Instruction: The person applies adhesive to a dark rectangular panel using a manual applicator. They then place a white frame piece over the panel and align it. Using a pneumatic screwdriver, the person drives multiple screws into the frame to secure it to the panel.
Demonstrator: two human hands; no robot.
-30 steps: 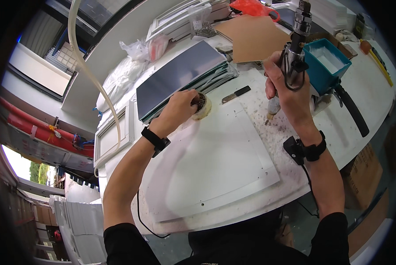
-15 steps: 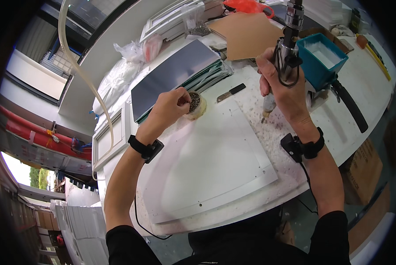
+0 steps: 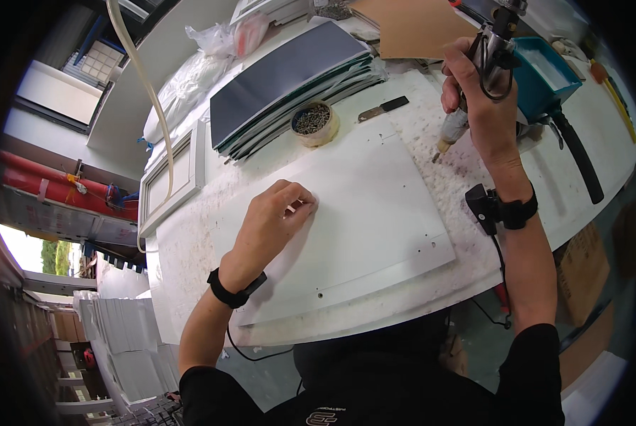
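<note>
- Left hand (image 3: 272,216): thumb and fingertips pressed together over the flat white rectangular panel (image 3: 364,220); whether they pinch anything small, I cannot tell.
- Right hand (image 3: 486,99): fingers wrapped around the silver-and-black cylindrical metal tool (image 3: 504,28), tip pointing down, right of the panel, over the speckled white surface (image 3: 556,181).
- Round cream tub (image 3: 323,136) of small metal screws (image 3: 311,118): just beyond the panel.

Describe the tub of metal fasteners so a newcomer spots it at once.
On the white table, find the stack of dark-topped panels. The tub stands between its near edge and the white sheet. Round and pale, it holds small metal fasteners, unlike the flat black-handled blade to its right.
</note>
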